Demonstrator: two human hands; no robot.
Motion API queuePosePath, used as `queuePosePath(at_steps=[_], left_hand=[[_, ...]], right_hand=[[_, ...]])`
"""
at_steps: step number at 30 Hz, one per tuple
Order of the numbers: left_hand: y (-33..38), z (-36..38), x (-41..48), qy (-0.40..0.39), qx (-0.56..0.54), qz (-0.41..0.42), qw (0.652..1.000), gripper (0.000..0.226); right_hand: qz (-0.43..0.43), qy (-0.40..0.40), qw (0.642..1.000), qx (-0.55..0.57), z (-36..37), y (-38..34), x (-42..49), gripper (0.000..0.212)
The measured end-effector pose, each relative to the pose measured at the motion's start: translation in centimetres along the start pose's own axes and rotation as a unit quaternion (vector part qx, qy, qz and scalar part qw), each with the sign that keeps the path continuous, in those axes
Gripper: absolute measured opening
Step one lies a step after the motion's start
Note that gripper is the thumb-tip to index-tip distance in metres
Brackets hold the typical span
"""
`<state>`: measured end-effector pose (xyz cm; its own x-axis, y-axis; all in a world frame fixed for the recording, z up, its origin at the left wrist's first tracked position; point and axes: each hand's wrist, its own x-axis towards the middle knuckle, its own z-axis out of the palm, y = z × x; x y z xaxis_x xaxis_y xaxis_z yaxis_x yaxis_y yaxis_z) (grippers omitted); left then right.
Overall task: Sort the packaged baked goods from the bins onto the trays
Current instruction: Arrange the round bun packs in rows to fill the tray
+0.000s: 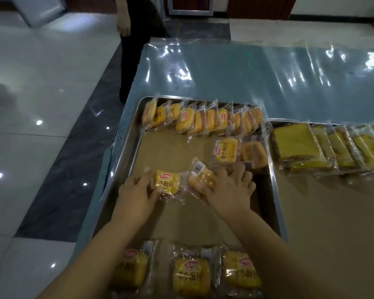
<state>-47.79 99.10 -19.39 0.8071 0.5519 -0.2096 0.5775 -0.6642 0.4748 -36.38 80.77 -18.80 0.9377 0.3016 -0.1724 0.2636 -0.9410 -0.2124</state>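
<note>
Both hands work inside the left tray point(125, 137), which sits on the film-covered desk point(224, 72).

- **Left hand:** The left hand point(136, 190) grips a label-up bun pack point(166, 183). Its fingers point(142, 175) are curled over the pack's far-left edge and the thumb is at its near edge. This pack lies on the tray's paper liner, left of the tray's middle.
- **Right hand:** The right hand point(227, 186) rests on a barcode-up pack point(201, 178) near the tray's middle. Its fingers point(239, 171) are spread apart and fairly straight. The thumb side presses on the wrapper rather than wrapping round it, as far as this view shows.
- **Already placed:** A full row of buns point(203, 118) stands overlapped along the tray's far edge. A second row has 2 packs at the tray's right side: a labelled one point(227, 149) and a plain-faced one point(254, 154).

The open slot appears to be just left of that labelled pack. It lies straight beyond the barcode-up pack, so the right hand is the nearer one to fill it. That pack's long axis runs diagonally, from far-left to near-right, while the 2 placed packs lie square to the tray. It would probably need a small turn, and perhaps a flip to show its label.

3 more packs point(192, 275) wait past the tray's near edge.
</note>
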Motion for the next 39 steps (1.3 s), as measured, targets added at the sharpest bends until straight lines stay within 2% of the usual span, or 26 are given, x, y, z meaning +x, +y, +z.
queuePosePath(at_steps=[4,6,8,10,12,15,17,20,22,27,30,34,36,39], left_hand=[[-1.2,-0.3,-1.3,0.028,0.077,-0.011,0.997,0.049],[-1.4,-0.2,-1.7,0.066,0.115,0.03,0.991,0.049],[-1.4,0.0,-1.8,0.072,0.116,0.09,0.986,0.046],[-1.1,0.3,-1.7,0.034,0.103,0.142,0.984,0.041],[-1.0,0.7,-1.6,-0.005,0.099,0.161,0.982,0.042],[-1.2,0.9,-1.9,-0.009,0.092,0.16,0.983,0.045],[-1.4,0.7,-2.2,-0.006,0.092,0.16,0.983,0.047],[-1.7,0.4,-2.7,-0.006,0.087,0.153,0.984,0.046],[-1.8,0.3,-3.1,-0.001,0.086,0.152,0.985,0.046],[-1.8,0.2,-4.1,0.011,0.083,0.133,0.988,0.048],[-1.8,0.3,-4.6,0.01,0.084,0.126,0.988,0.051],[-2.2,0.4,-5.2,0.009,0.093,0.122,0.988,0.051],[-2.3,0.4,-5.4,0.012,0.098,0.12,0.988,0.051],[-2.5,0.3,-5.7,0.018,0.105,0.115,0.988,0.05]], right_hand=[[-0.003,-0.043,0.998,0.037,0.2,-0.2,-0.7,0.062],[-0.011,-0.053,0.994,0.091,-0.3,0.1,-1.0,0.061],[-0.032,-0.01,0.987,0.158,-0.8,0.3,-1.3,0.048],[-0.058,0.052,0.98,0.183,-1.2,0.6,-1.5,0.046],[-0.095,0.089,0.98,0.152,-1.2,0.9,-1.7,0.046],[-0.169,0.124,0.973,0.091,-1.2,1.5,-2.2,0.033],[-0.224,0.081,0.971,0.038,-1.0,2.2,-2.9,0.033],[-0.284,-0.059,0.957,0.003,-0.3,3.4,-3.9,0.036],[-0.276,-0.087,0.957,0.036,-0.2,3.8,-4.6,0.037],[-0.172,0.009,0.98,0.105,0.0,3.1,-5.1,0.044],[-0.138,-0.017,0.986,0.096,0.3,2.1,-5.1,0.05],[-0.153,-0.049,0.981,0.105,0.5,0.8,-5.3,0.035],[-0.148,-0.031,0.986,0.073,0.4,0.2,-5.6,0.036],[-0.072,-0.008,0.997,-0.038,0.0,-0.9,-5.7,0.049]])
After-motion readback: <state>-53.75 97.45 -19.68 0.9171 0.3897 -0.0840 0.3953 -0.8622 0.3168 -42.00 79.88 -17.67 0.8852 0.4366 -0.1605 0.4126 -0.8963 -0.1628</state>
